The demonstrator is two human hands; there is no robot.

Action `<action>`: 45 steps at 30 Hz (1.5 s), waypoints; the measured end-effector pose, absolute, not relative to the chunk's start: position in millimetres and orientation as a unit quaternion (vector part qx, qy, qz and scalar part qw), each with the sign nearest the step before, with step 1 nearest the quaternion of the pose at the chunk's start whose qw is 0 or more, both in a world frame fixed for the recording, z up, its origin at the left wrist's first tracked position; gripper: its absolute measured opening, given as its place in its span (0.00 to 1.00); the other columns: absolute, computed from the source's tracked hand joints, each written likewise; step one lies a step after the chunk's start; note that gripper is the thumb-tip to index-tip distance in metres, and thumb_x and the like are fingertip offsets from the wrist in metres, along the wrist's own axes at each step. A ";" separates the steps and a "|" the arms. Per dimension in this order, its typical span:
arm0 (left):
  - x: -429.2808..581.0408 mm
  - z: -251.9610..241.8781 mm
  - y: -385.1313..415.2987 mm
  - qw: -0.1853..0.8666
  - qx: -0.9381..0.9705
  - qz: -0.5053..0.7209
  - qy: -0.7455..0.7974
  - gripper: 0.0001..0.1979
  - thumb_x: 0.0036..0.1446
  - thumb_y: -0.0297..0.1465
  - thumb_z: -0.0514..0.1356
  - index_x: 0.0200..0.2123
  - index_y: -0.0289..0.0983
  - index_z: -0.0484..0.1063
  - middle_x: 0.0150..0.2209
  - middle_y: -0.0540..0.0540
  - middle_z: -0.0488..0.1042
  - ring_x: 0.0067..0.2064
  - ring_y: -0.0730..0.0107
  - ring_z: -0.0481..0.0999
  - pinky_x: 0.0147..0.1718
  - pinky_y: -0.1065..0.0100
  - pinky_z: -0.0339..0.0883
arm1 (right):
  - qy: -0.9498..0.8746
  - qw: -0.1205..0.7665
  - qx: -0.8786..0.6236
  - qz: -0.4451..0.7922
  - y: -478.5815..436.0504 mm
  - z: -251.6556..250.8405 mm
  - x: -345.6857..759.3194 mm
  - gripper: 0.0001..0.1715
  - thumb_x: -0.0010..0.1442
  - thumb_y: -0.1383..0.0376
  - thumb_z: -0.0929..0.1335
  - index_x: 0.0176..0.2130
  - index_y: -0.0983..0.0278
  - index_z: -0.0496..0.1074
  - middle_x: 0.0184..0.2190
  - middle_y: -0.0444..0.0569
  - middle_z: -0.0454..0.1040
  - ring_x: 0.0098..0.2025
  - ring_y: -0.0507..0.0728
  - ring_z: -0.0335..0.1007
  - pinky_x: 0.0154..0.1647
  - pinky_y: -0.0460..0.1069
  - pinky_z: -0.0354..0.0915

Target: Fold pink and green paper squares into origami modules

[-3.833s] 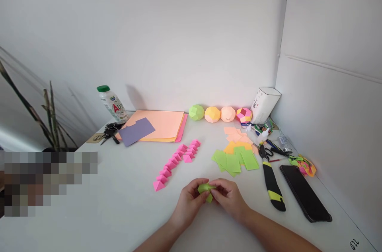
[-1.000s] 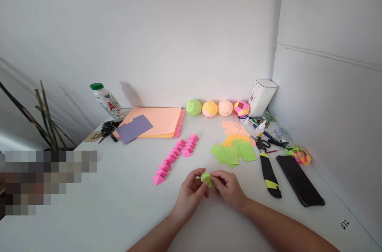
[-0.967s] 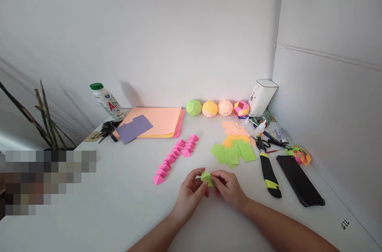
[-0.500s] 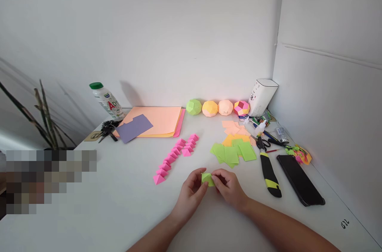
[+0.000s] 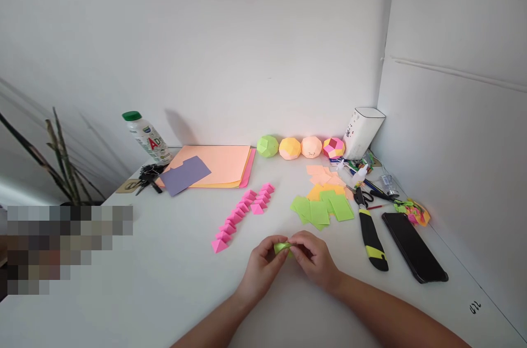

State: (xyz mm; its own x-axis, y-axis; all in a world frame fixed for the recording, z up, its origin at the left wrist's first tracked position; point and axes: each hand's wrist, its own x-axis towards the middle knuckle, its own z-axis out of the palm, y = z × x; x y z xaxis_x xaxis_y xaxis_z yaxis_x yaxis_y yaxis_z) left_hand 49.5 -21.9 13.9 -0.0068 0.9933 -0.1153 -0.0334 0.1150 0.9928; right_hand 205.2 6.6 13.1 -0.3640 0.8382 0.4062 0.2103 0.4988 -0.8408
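Observation:
Between my two hands is a small piece of green paper (image 5: 281, 247), bent along a fold and partly hidden by fingers. My left hand (image 5: 263, 263) pinches its left side with thumb and fingers. On the other side, my right hand (image 5: 315, 260) grips the paper's right end, fingertips close to those of the left. Beyond the hands lie loose green paper pieces (image 5: 319, 212), with orange pieces (image 5: 315, 191) and peach pieces (image 5: 323, 174) behind them. Folded pink paper units (image 5: 234, 218) stand in two slanting rows to the left.
Four faceted paper balls, among them a green ball (image 5: 267, 146), line the wall. A utility knife (image 5: 373, 241), scissors (image 5: 362, 197) and a black phone (image 5: 414, 247) lie right. Peach sheets (image 5: 222, 164), a purple card (image 5: 187, 175), keys (image 5: 150, 175) and a bottle (image 5: 148, 136) are back left.
The green paper has gone from lying fairly flat toward me to being tilted and folded narrower. My right fingers have moved left over it, closer to my left fingers.

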 end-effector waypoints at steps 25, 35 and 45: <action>49.0 11.1 -20.2 0.555 0.422 0.520 0.493 0.10 0.46 0.35 0.66 0.33 0.37 0.75 0.31 0.47 0.76 0.35 0.66 0.74 0.37 0.67 0.68 | -0.769 0.453 -0.276 0.358 5.9 12.5 206.1 0.11 0.59 0.72 0.62 0.40 0.60 0.69 0.33 0.49 0.65 0.28 0.52 0.62 0.23 0.46 0.60; 47.7 12.2 -23.0 0.513 0.500 0.482 0.504 0.09 0.52 0.34 0.61 0.35 0.37 0.75 0.34 0.45 0.77 0.37 0.64 0.75 0.39 0.66 0.69 | -0.763 0.446 -0.282 0.373 7.9 7.8 206.7 0.10 0.59 0.72 0.61 0.39 0.60 0.68 0.30 0.47 0.64 0.28 0.53 0.61 0.24 0.46 0.58; 47.2 10.8 -23.5 0.510 0.514 0.461 0.514 0.12 0.52 0.35 0.60 0.39 0.37 0.75 0.38 0.43 0.78 0.42 0.59 0.75 0.42 0.63 0.69 | -0.749 0.438 -0.306 0.392 9.5 8.7 208.0 0.05 0.60 0.70 0.63 0.34 0.61 0.67 0.30 0.46 0.61 0.27 0.52 0.58 0.24 0.46 0.57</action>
State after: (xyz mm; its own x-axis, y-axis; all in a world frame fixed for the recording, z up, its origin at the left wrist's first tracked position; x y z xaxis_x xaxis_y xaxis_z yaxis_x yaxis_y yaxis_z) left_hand 47.2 -23.5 10.8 0.0481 0.9976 -0.0498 0.0588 0.0470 0.9972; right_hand 208.0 9.5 8.7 -0.4298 0.8013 0.4161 0.1159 0.5060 -0.8547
